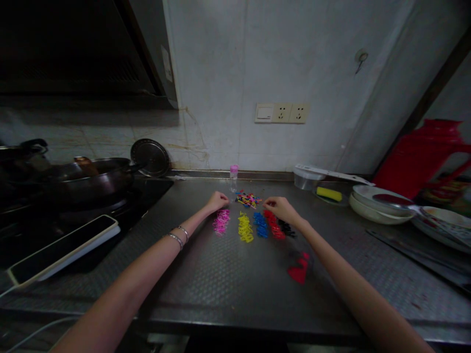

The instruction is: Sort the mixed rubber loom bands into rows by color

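A mixed pile of small, thin, multicoloured pieces, which look like little elastic bands (248, 199), lies on the steel counter (217, 284). In front of it are separate groups: pink pieces (221, 222), yellow pieces (245, 227), blue pieces (261, 225), red pieces (275, 226) and black pieces (286, 228). My left hand (217, 201) is closed in a pinch just above the pink group, left of the pile. At the pile's right, my right hand (282, 210) also pinches, over the red and black groups. What either pinch holds is too small to make out.
A clear bottle with a pink cap (234, 177) stands behind the pile. A red item with a clear part (300, 268) lies nearer, at right. Stacked bowls (379, 210), a yellow sponge (329, 194) and a red thermos (415, 157) are right; a phone-like device (62, 250) and pan (91, 184) left.
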